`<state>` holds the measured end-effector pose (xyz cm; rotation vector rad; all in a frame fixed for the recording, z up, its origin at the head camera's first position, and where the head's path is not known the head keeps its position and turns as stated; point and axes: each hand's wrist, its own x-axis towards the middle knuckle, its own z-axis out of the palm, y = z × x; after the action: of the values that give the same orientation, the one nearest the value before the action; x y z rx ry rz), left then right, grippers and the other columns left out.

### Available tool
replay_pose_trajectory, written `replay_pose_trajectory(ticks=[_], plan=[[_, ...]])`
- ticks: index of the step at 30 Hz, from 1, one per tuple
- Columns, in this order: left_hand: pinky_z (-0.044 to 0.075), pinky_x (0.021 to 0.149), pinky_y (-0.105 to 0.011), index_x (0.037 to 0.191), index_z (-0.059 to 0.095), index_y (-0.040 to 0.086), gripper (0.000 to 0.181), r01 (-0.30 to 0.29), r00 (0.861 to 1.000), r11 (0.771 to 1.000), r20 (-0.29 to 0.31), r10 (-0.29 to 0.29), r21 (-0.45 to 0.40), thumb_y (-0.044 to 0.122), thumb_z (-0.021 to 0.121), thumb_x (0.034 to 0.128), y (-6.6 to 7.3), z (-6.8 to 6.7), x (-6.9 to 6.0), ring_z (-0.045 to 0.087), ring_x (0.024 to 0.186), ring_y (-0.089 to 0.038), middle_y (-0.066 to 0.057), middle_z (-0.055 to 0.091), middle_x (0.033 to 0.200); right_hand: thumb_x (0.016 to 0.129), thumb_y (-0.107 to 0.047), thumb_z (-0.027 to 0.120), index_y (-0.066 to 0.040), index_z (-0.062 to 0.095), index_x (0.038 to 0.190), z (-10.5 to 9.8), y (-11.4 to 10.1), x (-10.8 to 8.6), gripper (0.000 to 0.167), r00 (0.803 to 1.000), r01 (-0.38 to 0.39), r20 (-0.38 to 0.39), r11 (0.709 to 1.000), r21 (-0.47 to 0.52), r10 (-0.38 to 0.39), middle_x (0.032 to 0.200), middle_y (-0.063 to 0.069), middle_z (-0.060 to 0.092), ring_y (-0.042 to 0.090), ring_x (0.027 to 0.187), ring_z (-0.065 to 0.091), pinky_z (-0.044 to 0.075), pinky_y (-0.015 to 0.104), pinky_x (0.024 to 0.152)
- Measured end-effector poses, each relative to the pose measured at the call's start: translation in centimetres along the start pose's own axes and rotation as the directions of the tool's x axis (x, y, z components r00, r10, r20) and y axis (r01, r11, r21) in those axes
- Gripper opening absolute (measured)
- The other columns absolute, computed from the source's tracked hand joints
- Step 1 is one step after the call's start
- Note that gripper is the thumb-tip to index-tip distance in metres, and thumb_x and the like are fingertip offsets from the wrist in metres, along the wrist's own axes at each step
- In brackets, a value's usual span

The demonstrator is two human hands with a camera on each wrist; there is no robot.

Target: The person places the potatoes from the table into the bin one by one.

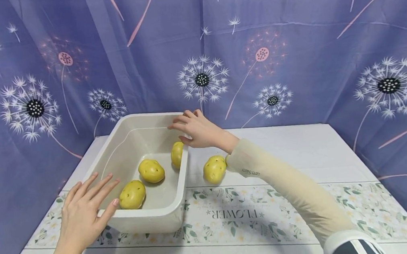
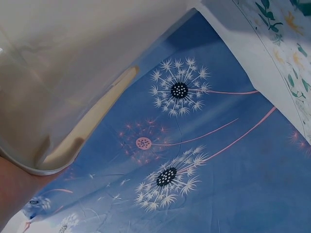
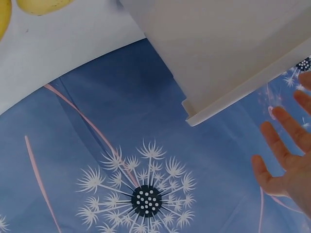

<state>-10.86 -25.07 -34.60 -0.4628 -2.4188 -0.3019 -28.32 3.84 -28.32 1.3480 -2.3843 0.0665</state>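
A white plastic bin (image 1: 152, 210) stands on the table with three yellow potatoes inside: one near the front (image 1: 132, 195), one in the middle (image 1: 151, 170) and one by the right wall (image 1: 177, 154), partly hidden by the rim. My left hand (image 1: 82, 214) is at the bin's front left rim, fingers spread and straight. Over the back right rim reaches my right hand (image 1: 200, 130), its fingers loosely extended with nothing held; the right wrist view shows those fingers (image 3: 277, 143) spread beside the bin wall (image 3: 233, 53). Outside the bin, another potato (image 1: 214, 169) lies under the right forearm.
A sliver of yellow (image 1: 227, 161) shows beside the right sleeve (image 1: 284, 180), mostly hidden by it. The white table has a floral strip (image 1: 233, 213) across it. A purple dandelion-print curtain (image 1: 155, 74) encloses the back and sides.
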Motion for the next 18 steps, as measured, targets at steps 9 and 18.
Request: replay_pose_trajectory(ticks=[9,18], plan=[[0.023,0.106,-0.048,0.116,0.060,0.018,0.042,-0.001,1.000,1.000,0.003,0.001,-0.003,0.030,0.059,0.0758,0.0,0.0,0.0,0.040,0.126,-0.025,-0.011,0.059,0.120,0.085,-0.022,0.053,-0.019,0.053,0.123,-0.1,-0.4,-0.8,0.039,1.000,0.014,-0.010,1.000,-0.010,-0.014,0.123,0.003,0.053,0.020,0.102,0.045,0.033,0.037,0.078],[0.023,0.105,-0.048,0.116,0.060,0.018,0.041,0.005,1.000,1.000,0.002,-0.005,-0.002,0.030,0.058,0.0763,0.1,0.0,0.0,0.040,0.126,-0.025,-0.011,0.059,0.120,0.085,-0.023,0.053,-0.018,0.053,0.121,0.0,-0.6,-1.8,0.036,0.998,0.046,-0.042,0.998,-0.035,-0.047,0.122,0.003,0.053,0.020,0.100,0.047,0.035,0.037,0.074]])
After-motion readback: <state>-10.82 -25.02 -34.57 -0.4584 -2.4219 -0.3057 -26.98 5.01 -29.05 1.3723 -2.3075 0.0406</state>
